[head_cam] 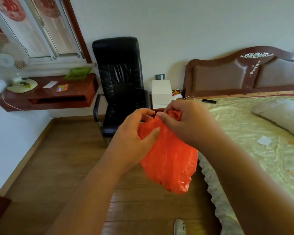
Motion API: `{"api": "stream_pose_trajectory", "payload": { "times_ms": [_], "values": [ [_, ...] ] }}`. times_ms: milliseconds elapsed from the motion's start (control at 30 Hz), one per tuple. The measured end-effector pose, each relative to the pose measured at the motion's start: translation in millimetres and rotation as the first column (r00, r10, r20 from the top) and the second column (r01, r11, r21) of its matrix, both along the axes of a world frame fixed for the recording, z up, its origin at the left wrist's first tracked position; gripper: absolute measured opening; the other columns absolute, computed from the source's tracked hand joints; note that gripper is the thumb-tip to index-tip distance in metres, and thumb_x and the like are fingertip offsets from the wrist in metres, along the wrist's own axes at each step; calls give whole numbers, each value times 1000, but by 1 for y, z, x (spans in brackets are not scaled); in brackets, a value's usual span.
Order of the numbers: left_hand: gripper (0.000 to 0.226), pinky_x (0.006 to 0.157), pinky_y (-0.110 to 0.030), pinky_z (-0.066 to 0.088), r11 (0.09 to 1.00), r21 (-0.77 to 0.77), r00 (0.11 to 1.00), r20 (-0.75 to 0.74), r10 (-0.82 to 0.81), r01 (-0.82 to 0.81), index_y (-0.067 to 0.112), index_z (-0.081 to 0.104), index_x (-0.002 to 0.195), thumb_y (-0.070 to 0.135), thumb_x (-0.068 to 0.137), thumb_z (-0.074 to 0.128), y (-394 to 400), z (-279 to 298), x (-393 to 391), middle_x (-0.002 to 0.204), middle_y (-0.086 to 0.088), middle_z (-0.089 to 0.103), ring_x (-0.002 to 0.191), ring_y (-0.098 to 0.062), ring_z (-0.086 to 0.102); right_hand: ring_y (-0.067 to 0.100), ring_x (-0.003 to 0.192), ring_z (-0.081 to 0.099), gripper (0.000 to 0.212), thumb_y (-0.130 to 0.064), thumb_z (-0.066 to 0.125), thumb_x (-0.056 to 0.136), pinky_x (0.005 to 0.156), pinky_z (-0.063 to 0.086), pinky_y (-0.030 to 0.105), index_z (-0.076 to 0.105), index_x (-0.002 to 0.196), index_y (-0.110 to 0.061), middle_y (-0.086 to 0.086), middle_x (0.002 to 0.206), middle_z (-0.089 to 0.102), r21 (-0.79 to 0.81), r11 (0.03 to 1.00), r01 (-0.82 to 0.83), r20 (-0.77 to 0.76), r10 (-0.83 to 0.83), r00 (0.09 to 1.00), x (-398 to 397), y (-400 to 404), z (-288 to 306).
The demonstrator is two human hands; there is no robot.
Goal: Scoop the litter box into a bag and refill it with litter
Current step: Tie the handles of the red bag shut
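Both hands are working at the top of an orange plastic bag [168, 160], held in the air above the wooden floor [58, 167] beside the bed [261, 133]. The left hand [134, 134] pinches one side of the rim, and the right hand [185, 122] holds the other side bunched in its curled grip. This looks like the opening step; no litter box is in view. Next, the mouth must be pulled apart. The bag hangs lengthwise downward, mouth up.

Lighting: soft, even daylight from window [41, 29], upper left; faint shadows. Picture: slightly soft; edges bowed by wide lens.
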State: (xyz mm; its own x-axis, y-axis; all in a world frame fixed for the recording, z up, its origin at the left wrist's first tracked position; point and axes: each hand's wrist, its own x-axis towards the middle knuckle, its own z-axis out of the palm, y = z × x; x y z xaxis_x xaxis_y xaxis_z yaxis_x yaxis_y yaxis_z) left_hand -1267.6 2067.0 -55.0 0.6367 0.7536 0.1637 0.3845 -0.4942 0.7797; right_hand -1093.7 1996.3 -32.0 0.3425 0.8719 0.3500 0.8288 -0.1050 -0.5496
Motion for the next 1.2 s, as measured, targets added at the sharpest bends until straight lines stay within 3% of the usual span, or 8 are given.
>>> {"api": "stream_pose_trajectory", "payload": {
  "times_ms": [100, 267, 600, 867, 1033, 1200],
  "values": [
    [38, 71, -17, 50, 999, 1, 999, -32, 39, -39, 53, 49, 126, 42, 94, 67, 28, 2, 27, 114, 28, 54, 105, 7, 55, 1, 74, 59, 26, -59, 62, 90, 64, 52, 28, 70, 89, -34, -17, 78, 63, 7, 999, -38, -14, 38, 999, 28, 33, -4],
    [26, 69, -9, 50, 992, 18, 992, -13, 123, -123, 50, 59, 120, 37, 98, 64, 76, -8, 74, 107, 25, 62, 99, 16, 57, 0, 77, 56, 28, -61, 63, 87, 61, 41, 21, 68, 89, -34, -19, 81, 61, -7, 994, -110, -35, 109, 993, 78, 84, -14],
    [17, 76, -21, 57, 986, -76, 987, 61, 151, -146, 45, 65, 109, 33, 98, 66, 167, -31, 142, 102, 20, 67, 95, 6, 63, 6, 89, 56, 24, -58, 64, 88, 70, 44, 23, 63, 103, -40, -16, 97, 61, -145, 968, -207, 7, 210, 978, 146, 170, -24],
    [15, 67, -11, 49, 993, -107, 998, 35, 46, -42, 41, 67, 109, 30, 98, 67, 280, -52, 178, 100, 18, 67, 92, 7, 62, 5, 89, 50, 25, -52, 66, 89, 68, 32, 10, 64, 109, -37, -20, 94, 53, -209, 972, -110, 50, 123, 991, 172, 260, -42],
    [16, 69, -15, 50, 991, -130, 999, 35, -15, 19, 42, 68, 108, 30, 98, 68, 355, -54, 196, 99, 19, 67, 91, 7, 62, 8, 94, 54, 28, -55, 63, 89, 74, 41, 23, 63, 111, -38, -15, 104, 59, -234, 972, -35, 52, 49, 997, 182, 323, -46],
    [17, 75, -17, 52, 990, -117, 997, 34, -76, 80, 39, 70, 108, 25, 97, 69, 410, -60, 218, 103, 18, 68, 94, 3, 64, 9, 92, 52, 27, -52, 65, 89, 75, 41, 26, 64, 112, -37, -15, 102, 55, -216, 976, 34, 38, -26, 999, 193, 364, -55]
  ]
}}
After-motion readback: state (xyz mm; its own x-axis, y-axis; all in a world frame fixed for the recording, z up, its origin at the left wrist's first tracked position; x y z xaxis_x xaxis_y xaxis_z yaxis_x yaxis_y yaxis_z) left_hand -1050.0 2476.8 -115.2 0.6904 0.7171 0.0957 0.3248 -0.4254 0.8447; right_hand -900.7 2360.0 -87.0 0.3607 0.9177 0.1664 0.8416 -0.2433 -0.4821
